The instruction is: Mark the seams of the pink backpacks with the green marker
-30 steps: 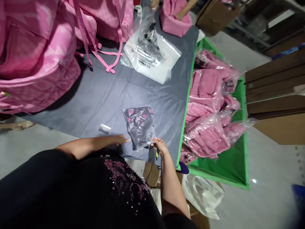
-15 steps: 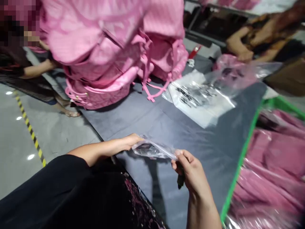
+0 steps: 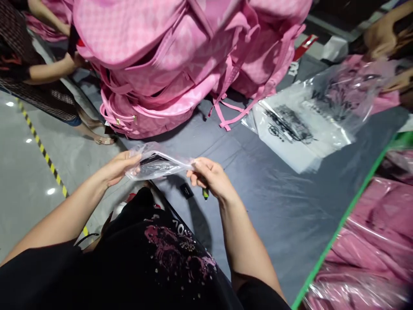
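A clear plastic bag [image 3: 161, 168] is stretched between my two hands, its mouth gaping toward me. My left hand [image 3: 121, 167] pinches the bag's left end, with the thumb on top. At the other end, my right hand [image 3: 208, 174] grips the rim between thumb and fingers. A small dark and yellow-green object [image 3: 205, 193] pokes out below the right hand's curled fingers; I cannot make out its kind. Under the bag, a small black card [image 3: 186, 190] lies on the grey table [image 3: 258, 224] near its edge.
Pink backpacks [image 3: 155, 64] are piled at the table's back. Printed clear bags [image 3: 290, 129] lie to the right, where a co-worker's hand [image 3: 380, 41] handles a bagged pink item. A green-rimmed crate [image 3: 343, 221] holds wrapped pink goods. Another person's arm [image 3: 53, 71] reaches in at left.
Both hands and the plastic bag appear further left and higher in the view, and the bag's mouth is spread wider. The camera view has shifted. The black card now shows beneath.
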Action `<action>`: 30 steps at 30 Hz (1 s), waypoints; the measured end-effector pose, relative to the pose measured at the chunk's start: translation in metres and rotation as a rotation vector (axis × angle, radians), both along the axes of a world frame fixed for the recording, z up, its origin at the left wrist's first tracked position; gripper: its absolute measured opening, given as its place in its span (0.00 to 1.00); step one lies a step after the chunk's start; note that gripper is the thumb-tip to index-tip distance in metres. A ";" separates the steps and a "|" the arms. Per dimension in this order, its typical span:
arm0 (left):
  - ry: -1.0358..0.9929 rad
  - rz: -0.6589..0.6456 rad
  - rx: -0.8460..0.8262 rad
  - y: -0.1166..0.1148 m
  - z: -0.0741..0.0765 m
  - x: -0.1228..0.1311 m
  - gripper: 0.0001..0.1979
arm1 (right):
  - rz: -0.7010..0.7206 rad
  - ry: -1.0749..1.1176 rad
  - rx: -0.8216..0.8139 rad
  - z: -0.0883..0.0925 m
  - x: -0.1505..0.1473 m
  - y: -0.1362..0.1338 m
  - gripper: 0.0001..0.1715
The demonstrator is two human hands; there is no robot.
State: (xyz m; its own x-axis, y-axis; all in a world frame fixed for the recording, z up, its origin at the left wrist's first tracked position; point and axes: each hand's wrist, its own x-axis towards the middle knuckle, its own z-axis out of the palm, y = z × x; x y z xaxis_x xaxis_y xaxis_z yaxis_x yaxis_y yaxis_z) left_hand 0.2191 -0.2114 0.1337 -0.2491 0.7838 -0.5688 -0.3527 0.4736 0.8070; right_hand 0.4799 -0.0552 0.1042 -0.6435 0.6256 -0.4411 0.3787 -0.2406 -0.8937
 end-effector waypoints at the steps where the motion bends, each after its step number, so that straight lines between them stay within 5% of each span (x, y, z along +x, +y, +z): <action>1: 0.027 -0.064 0.013 0.001 -0.005 -0.004 0.22 | -0.025 -0.071 0.047 -0.010 -0.001 0.001 0.28; 4: 0.215 -0.174 -0.070 0.008 -0.024 -0.002 0.23 | -0.124 -0.374 0.195 -0.059 0.000 -0.017 0.20; 9: 0.590 -0.051 -0.194 0.011 -0.046 0.009 0.37 | -0.138 -0.731 0.302 -0.148 -0.003 -0.072 0.14; 13: 0.894 -0.246 -0.216 0.008 -0.037 0.010 0.27 | -0.160 -0.746 0.398 -0.172 0.008 -0.079 0.13; 17: 0.950 -0.321 -0.202 0.009 -0.028 0.010 0.23 | -0.230 -0.646 0.586 -0.150 0.033 -0.071 0.13; 21: 1.030 -0.297 -0.208 0.011 -0.030 0.013 0.23 | -0.349 -0.493 0.829 -0.093 0.041 -0.071 0.12; 23: 1.068 -0.261 -0.213 0.010 -0.032 0.017 0.24 | -0.318 -0.353 0.982 -0.064 0.023 -0.071 0.14; 25: 1.089 -0.208 -0.207 0.008 -0.033 0.021 0.23 | -0.143 -0.251 1.105 -0.045 -0.012 -0.071 0.14; 28: 1.104 -0.070 -0.136 0.004 -0.034 0.023 0.18 | 0.129 -0.247 1.155 -0.033 -0.071 -0.074 0.15; 30: 1.092 0.041 -0.027 0.001 -0.037 0.017 0.17 | 0.192 -0.239 1.165 -0.026 -0.093 -0.079 0.17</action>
